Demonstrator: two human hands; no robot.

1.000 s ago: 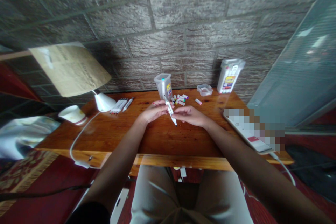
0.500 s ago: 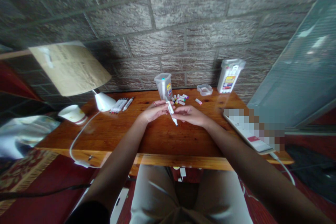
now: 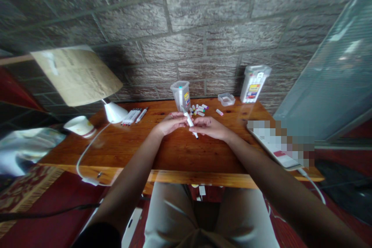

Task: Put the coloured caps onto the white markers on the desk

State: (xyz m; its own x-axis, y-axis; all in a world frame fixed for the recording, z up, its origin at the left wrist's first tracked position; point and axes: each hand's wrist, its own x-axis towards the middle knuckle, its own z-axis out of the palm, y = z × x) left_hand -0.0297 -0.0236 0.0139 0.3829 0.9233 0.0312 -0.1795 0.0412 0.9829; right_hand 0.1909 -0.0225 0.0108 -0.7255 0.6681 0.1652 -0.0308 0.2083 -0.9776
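A white marker pen [image 3: 190, 120] slants between my two hands above the desk. My left hand [image 3: 171, 123] is closed on its upper part, and my right hand [image 3: 213, 128] pinches it lower down. The pen's near end shows a dark tip. Just beyond my hands stands a clear plastic container [image 3: 174, 90] with a teal-ended marker [image 3: 180, 96] upright inside. Several short caps with coloured ends [image 3: 200, 109] lie beside it. One pink-ended cap [image 3: 219, 112] lies apart to the right.
Several white markers [image 3: 133, 116] lie in a row at the left, beside a lamp base [image 3: 114, 113] and a paper cup [image 3: 80, 126]. On the right are a clear lid [image 3: 226, 99], a filled marker case [image 3: 255, 85] and a tablet [image 3: 273, 145]. A brick wall [image 3: 188, 44] rises behind.
The marker's near end showed white before and now shows a dark tip. My right fingers have shifted slightly on the pen; my left hand has barely moved.
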